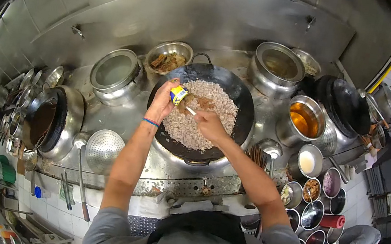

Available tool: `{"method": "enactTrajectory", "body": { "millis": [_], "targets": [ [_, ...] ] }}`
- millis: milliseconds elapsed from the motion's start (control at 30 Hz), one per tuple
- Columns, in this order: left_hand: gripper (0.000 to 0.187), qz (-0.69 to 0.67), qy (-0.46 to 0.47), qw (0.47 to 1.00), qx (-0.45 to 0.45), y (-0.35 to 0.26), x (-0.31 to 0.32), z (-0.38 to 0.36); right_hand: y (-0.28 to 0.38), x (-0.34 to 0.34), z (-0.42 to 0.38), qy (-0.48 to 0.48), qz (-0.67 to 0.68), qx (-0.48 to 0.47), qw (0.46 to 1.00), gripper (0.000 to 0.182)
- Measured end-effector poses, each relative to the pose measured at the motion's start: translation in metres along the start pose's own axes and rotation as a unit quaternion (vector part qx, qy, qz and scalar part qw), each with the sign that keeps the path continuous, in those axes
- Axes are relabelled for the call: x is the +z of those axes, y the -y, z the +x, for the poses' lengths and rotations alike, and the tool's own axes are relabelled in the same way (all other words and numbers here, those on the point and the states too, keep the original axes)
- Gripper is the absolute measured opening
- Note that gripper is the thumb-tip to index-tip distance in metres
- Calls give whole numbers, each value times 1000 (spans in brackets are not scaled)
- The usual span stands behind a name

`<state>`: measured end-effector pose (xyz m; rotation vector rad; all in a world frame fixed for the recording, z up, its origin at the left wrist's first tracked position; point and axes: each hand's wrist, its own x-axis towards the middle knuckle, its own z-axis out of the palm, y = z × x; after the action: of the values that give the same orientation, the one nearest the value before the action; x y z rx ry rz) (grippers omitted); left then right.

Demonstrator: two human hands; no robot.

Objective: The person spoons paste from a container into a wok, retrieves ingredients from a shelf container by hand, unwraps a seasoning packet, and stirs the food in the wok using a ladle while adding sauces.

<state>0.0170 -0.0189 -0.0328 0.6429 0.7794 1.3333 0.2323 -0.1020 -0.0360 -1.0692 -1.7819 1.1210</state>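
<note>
The left hand (162, 97) has its grip closed around a small jar with a yellow and blue label (178, 95), tipped over the wok (240, 96) on the 10 o'clock side of its centre. The right hand (211, 125) is closed on the handle of a spoon (190, 111), whose far end points back toward the jar's mouth; whether it is inside the jar or just beside it, I cannot tell. Beneath and just beyond them, pale crumbled food (224, 101), perhaps minced meat, fills the middle of the wok. Brown seasoning (204, 104) lies on it in a patch toward 12 o'clock, so some looks to have been added already. It is not yet blended in: the rest stays pale, and mixing seems undone. How much the jar holds is hidden. Farther out on the metal tabletop (105, 113), a bowl of browned pieces (168, 60) stands at 11 o'clock from the wok, a wide pot (113, 73) at 10, and a pot of orange liquid (303, 121) at 3. A perforated skimmer (104, 151) lies at 8 o'clock and a ladle (270, 147) at 4, both apart from the hands.
</note>
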Motion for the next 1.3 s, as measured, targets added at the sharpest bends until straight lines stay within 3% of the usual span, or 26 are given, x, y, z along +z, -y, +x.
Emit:
{"method": "enactTrajectory", "body": {
  "millis": [33, 100, 200, 233, 267, 300, 333, 367, 433, 533, 567, 667, 800, 867, 1000, 1067, 1167, 1233, 1300],
  "targets": [
    [27, 10, 4, 1000, 15, -1, 5, -7, 4, -3, -1, 36, 131, 79, 988, 28],
    [30, -8, 37, 999, 28, 4, -9, 0, 13, -27, -15, 146, 399, 264, 866, 27],
    [35, -79, -12, 997, 21, 0, -30, 8, 25, -44, -32, 110, 389, 268, 874, 33],
    [35, -78, -27, 997, 11, -6, -33, 5, 14, -47, -34, 69, 367, 228, 899, 30],
    [40, -67, -60, 995, -35, -13, -38, 2, 1, -48, -29, -22, 262, 105, 959, 28],
    [42, -56, -90, 993, -50, -18, -44, -1, -11, -48, -24, -113, 148, -23, 982, 27],
    [45, -44, -120, 990, -67, -23, -54, -4, -10, -51, -23, -172, 54, -104, 978, 26],
    [42, -62, -89, 992, -71, -24, -63, -4, -9, -54, -21, -246, -47, -172, 953, 26],
    [41, -42, -87, 993, -72, -26, -64, -7, 19, -67, -24, -331, -197, -213, 898, 26],
    [42, -47, -53, 996, -58, -30, -68, -13, -58, -62, -39, -120, -434, -157, 879, 38],
    [42, -48, -40, 997, -46, -31, -70, -13, -38, -59, -54, -43, -473, -123, 872, 41],
    [47, -83, -52, 994, -54, -41, -60, -26, -31, -58, -68, -172, -427, -122, 880, 43],
    [47, -123, -47, 988, -82, -42, -47, -33, 18, -62, -67, -218, -411, -187, 865, 48],
    [46, -75, -92, 988, -95, -37, -29, -32, 38, -57, -66, -210, -423, -230, 851, 48],
    [49, 8, -61, 992, -111, -11, -9, -23, 58, -38, -53, -166, -471, -302, 812, 43],
    [40, 45, -79, 987, -132, -3, 11, -25, 56, -29, -37, -158, -512, -311, 785, 37],
    [29, 97, -75, 985, -125, 3, 20, -17, 35, -28, -18, -135, -508, -235, 818, 34],
    [23, 122, -39, 989, -71, 2, 2, 1, 17, -31, -12, -102, -442, -260, 852, 32],
    [24, 142, -30, 989, -11, -3, 18, -14, -12, -26, -1, -32, -279, -201, 938, 31]
  ]
}}
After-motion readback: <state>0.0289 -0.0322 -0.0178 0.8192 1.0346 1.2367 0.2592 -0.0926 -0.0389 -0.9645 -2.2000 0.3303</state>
